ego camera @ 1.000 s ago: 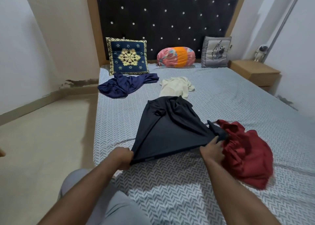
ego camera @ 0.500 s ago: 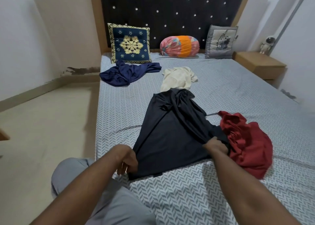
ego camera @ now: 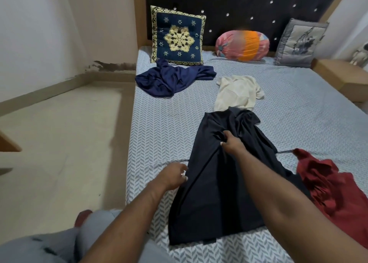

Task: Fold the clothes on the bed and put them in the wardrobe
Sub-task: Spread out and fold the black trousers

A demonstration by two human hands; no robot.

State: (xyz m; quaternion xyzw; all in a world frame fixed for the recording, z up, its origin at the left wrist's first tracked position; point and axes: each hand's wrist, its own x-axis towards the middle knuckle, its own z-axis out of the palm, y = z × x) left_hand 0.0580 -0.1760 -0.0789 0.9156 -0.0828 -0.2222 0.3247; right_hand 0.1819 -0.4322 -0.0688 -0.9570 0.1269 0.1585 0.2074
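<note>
A black garment (ego camera: 215,183) lies stretched lengthwise down the middle of the bed (ego camera: 159,127). My right hand (ego camera: 232,143) pinches a fold of it near its upper part. My left hand (ego camera: 173,175) rests at the garment's left edge, fingers curled against the cloth. A crumpled red garment (ego camera: 334,189) lies to the right, touching the black one. A cream garment (ego camera: 237,93) lies just beyond the black one's far end. A navy blue garment (ego camera: 171,79) is bunched at the far left of the bed.
Against the dark studded headboard (ego camera: 249,7) stand a navy embroidered cushion (ego camera: 178,36), a pink-orange bolster (ego camera: 243,45) and a grey cushion (ego camera: 300,43). A wooden nightstand (ego camera: 342,77) is at the right. Bare floor (ego camera: 59,143) runs along the bed's left side. My grey-trousered knee (ego camera: 59,242) is at the bed's near edge.
My right hand left the garment's near right corner and moved up to grip a fold near its middle. My left hand slid forward along the left edge. The garment now lies flatter and longer.
</note>
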